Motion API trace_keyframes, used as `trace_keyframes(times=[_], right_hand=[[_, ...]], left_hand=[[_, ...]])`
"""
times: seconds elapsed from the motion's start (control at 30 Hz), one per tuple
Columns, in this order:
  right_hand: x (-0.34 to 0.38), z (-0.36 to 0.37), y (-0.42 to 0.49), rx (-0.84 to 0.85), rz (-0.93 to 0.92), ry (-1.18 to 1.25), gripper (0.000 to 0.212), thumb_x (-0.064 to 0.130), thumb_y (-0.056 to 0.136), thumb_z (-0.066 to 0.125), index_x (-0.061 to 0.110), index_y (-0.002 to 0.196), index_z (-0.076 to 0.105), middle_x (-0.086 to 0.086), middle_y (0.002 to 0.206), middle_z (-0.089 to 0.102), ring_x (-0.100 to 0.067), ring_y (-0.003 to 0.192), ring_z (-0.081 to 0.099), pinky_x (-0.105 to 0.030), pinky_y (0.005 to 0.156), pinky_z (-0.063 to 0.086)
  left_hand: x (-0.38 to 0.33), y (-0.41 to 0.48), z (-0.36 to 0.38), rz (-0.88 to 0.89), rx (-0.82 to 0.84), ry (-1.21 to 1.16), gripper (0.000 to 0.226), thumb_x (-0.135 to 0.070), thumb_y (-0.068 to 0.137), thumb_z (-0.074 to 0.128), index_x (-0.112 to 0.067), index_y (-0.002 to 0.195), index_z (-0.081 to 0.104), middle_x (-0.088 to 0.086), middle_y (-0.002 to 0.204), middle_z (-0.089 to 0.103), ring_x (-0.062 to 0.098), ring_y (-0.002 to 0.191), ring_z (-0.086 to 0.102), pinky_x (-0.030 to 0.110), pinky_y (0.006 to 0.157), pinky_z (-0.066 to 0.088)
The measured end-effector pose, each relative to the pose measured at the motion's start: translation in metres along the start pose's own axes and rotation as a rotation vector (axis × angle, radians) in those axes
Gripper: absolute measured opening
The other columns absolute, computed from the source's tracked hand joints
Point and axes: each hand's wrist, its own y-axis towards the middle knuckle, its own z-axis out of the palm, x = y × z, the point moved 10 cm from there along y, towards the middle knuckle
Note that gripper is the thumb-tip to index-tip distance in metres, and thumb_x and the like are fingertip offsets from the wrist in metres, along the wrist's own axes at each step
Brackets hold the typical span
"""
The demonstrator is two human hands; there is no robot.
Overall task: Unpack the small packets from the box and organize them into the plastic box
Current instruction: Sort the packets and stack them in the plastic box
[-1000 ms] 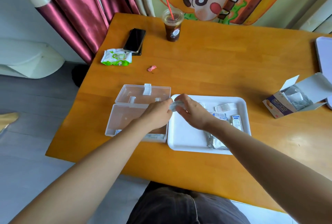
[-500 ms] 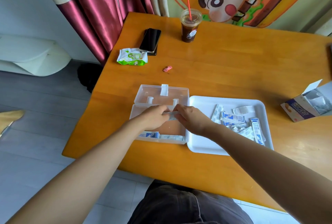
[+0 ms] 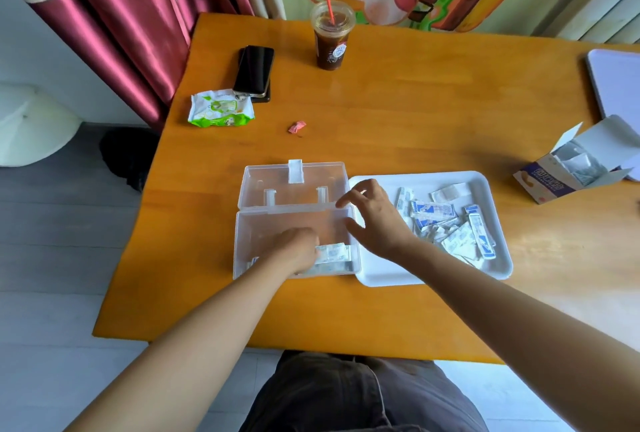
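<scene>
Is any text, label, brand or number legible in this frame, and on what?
Nothing can be read as words.
Cardboard box: white characters on a dark blue band, too blurred.
Cup: round label, too small.
Green wipes pack: print too blurred.
Packets: blue print, too small.

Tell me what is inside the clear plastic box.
Along the near wall of the clear rectangular plastic box lie small white-and-blue packets. The left hand covers part of the row, so the count and anything under it are hidden.
</scene>
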Motion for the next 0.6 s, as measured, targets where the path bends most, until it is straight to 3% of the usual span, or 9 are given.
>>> trace_keyframes(times=[0.1, 0.2, 0.37, 0.47, 0.53, 0.6], right_hand=[[-0.006, 0.014, -0.008, 0.082, 0.065, 0.035, 0.041, 0.011, 0.085, 0.060, 0.013, 0.125, 0.052, -0.014, 0.120, 0.043, -0.030, 0.099, 0.054, -0.039, 0.088, 0.047], [-0.007, 0.020, -0.013, 0.112, 0.087, 0.057, 0.046, 0.008, 0.085, 0.058, 0.016, 0.129, 0.046, -0.011, 0.118, 0.043, -0.027, 0.087, 0.059, -0.042, 0.081, 0.050], [-0.009, 0.021, -0.014, 0.114, 0.095, 0.058, 0.046, 0.007, 0.085, 0.057, 0.017, 0.129, 0.044, -0.010, 0.116, 0.046, -0.025, 0.082, 0.060, -0.042, 0.079, 0.051], [-0.009, 0.021, -0.013, 0.122, 0.093, 0.059, 0.046, 0.008, 0.086, 0.057, 0.017, 0.129, 0.045, -0.011, 0.116, 0.047, -0.025, 0.082, 0.061, -0.042, 0.080, 0.051], [-0.010, 0.020, -0.014, 0.120, 0.088, 0.055, 0.045, 0.010, 0.086, 0.058, 0.017, 0.129, 0.045, -0.010, 0.116, 0.047, -0.024, 0.084, 0.061, -0.042, 0.079, 0.051], [-0.010, 0.015, -0.015, 0.083, 0.072, 0.032, 0.042, 0.010, 0.086, 0.058, 0.015, 0.126, 0.048, -0.010, 0.117, 0.048, -0.025, 0.089, 0.060, -0.041, 0.078, 0.051]], left_hand=[[0.003, 0.003, 0.014, 0.000, 0.080, 0.025, 0.017, -0.019, 0.091, 0.054, -0.011, 0.099, 0.067, 0.008, 0.098, 0.066, 0.026, 0.090, 0.062, 0.035, 0.080, 0.052], [0.004, 0.005, 0.016, 0.013, 0.038, -0.038, 0.016, -0.021, 0.090, 0.062, -0.014, 0.102, 0.071, 0.005, 0.109, 0.067, 0.023, 0.099, 0.061, 0.037, 0.088, 0.052], [-0.003, 0.003, 0.008, 0.085, -0.071, -0.111, 0.028, -0.018, 0.085, 0.071, -0.020, 0.111, 0.062, -0.003, 0.103, 0.059, 0.016, 0.093, 0.055, 0.025, 0.075, 0.043], [-0.010, 0.002, 0.006, 0.115, -0.104, -0.123, 0.021, -0.019, 0.085, 0.070, -0.018, 0.106, 0.068, -0.001, 0.107, 0.062, 0.017, 0.097, 0.058, 0.026, 0.082, 0.047], [-0.013, 0.002, 0.011, 0.135, -0.044, -0.145, 0.012, -0.017, 0.088, 0.065, -0.018, 0.097, 0.072, 0.003, 0.097, 0.064, 0.018, 0.090, 0.058, 0.029, 0.081, 0.049], [-0.015, 0.000, 0.016, 0.152, 0.019, -0.181, 0.016, -0.012, 0.091, 0.054, -0.023, 0.082, 0.061, 0.007, 0.082, 0.048, 0.020, 0.079, 0.045, 0.027, 0.073, 0.041]])
